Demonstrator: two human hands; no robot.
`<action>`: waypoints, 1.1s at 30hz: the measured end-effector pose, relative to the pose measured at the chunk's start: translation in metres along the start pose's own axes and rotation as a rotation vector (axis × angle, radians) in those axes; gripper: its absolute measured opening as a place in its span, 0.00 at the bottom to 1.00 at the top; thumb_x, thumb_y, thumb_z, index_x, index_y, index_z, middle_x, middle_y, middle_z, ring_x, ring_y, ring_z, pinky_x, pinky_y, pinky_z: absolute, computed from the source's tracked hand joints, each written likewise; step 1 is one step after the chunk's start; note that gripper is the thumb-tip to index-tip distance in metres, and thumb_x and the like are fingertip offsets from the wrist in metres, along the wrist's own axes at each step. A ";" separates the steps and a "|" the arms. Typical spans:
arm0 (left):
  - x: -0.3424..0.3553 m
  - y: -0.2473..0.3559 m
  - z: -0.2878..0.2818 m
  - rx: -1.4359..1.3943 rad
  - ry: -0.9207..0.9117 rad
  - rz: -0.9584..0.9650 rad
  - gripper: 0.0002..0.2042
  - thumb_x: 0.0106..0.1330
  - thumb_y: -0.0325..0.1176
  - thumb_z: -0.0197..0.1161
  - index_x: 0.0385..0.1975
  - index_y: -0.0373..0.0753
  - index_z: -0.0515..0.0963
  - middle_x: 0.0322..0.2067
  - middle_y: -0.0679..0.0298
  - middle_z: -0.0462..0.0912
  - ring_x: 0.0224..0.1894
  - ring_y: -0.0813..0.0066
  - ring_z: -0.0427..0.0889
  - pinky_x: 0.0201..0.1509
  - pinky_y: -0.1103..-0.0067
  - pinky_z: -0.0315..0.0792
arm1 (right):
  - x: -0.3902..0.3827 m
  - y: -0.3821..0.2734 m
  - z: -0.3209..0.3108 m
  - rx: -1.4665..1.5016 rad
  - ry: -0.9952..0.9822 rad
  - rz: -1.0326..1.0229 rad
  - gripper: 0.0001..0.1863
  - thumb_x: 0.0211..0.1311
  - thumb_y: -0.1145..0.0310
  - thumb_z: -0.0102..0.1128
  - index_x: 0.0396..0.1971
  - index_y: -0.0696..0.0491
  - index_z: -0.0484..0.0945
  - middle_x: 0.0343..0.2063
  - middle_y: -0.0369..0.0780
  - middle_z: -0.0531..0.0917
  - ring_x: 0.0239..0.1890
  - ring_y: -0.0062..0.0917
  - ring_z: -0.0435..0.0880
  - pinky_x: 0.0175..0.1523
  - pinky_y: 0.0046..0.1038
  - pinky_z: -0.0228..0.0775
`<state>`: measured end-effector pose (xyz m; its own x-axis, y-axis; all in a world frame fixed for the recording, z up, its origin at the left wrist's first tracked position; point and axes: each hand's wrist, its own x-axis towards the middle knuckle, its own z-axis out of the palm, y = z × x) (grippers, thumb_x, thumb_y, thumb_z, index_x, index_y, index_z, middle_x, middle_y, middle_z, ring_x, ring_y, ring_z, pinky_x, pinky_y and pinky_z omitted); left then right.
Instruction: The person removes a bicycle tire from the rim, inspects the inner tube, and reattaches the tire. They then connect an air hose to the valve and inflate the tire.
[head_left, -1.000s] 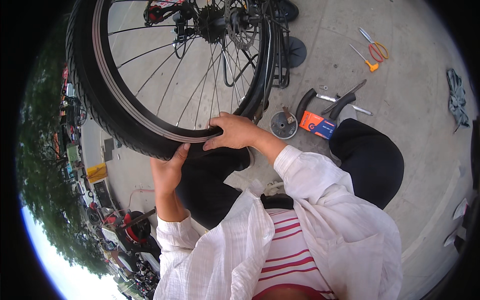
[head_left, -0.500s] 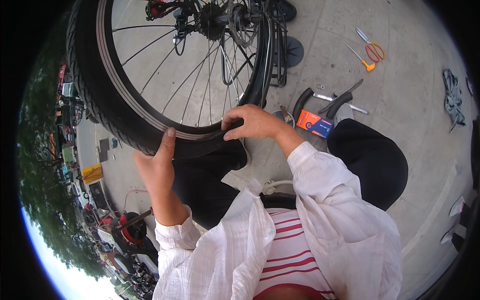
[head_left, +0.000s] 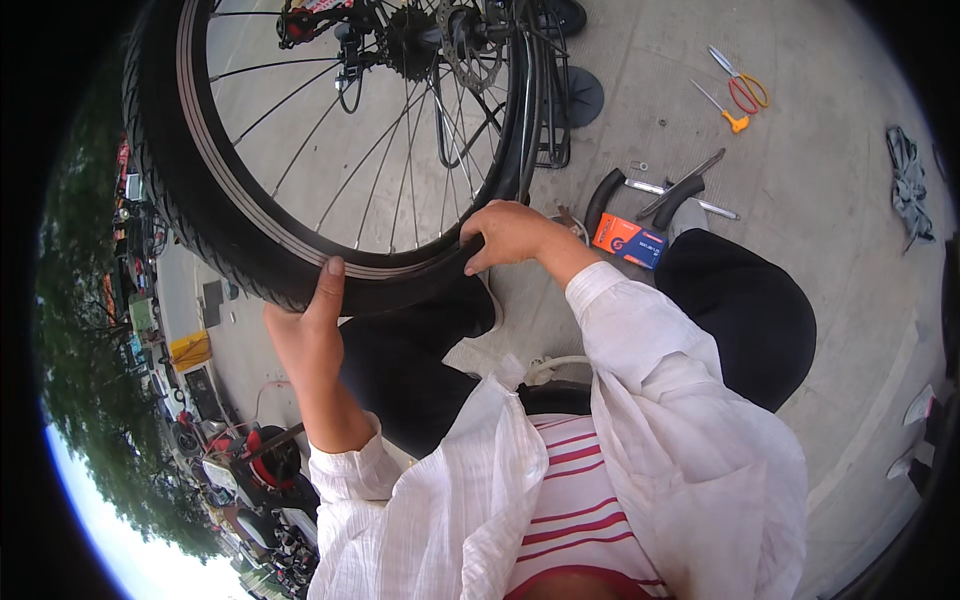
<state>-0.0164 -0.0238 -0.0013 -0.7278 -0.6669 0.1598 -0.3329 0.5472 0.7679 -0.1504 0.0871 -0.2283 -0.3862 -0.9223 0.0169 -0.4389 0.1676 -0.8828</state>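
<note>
Gripping the black tyre [head_left: 190, 200] with both hands, you have it in front of you in the head view, its lower part overlapping your left leg [head_left: 405, 370]; whether the two touch, you cannot tell. Your left hand [head_left: 308, 325] is closed on the tyre, thumb laid up beside the striped rim [head_left: 385, 273], the other fingers mostly hidden behind the rubber. Your right hand [head_left: 515, 238] is curled over the tyre farther right, its fingers and thumb set narrowly on it. Beyond, the sprockets [head_left: 408, 40] sit beside the brake disc [head_left: 470, 55]. On the ground [head_left: 800, 180], just beside your right knee [head_left: 740, 310], lies an orange and blue box [head_left: 628, 240], with a silver rod [head_left: 719, 209] near it. Farther off, an orange-handled screwdriver [head_left: 738, 122] lies near scissors [head_left: 748, 92]. Toward the ground's right edge is a crumpled grey cloth [head_left: 908, 185].
</note>
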 end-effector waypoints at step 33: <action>-0.016 -0.030 0.013 -0.243 0.169 0.035 0.13 0.58 0.29 0.72 0.38 0.30 0.78 0.37 0.63 0.82 0.40 0.76 0.78 0.50 0.80 0.70 | 0.004 -0.058 0.002 0.706 0.014 -0.037 0.24 0.54 0.51 0.69 0.45 0.52 0.81 0.38 0.41 0.83 0.40 0.32 0.80 0.48 0.33 0.69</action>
<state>-0.0030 -0.0230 -0.0350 -0.6198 -0.7354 0.2741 -0.1414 0.4481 0.8827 -0.1247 0.0733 -0.1775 -0.3937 -0.9176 0.0544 0.1775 -0.1340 -0.9750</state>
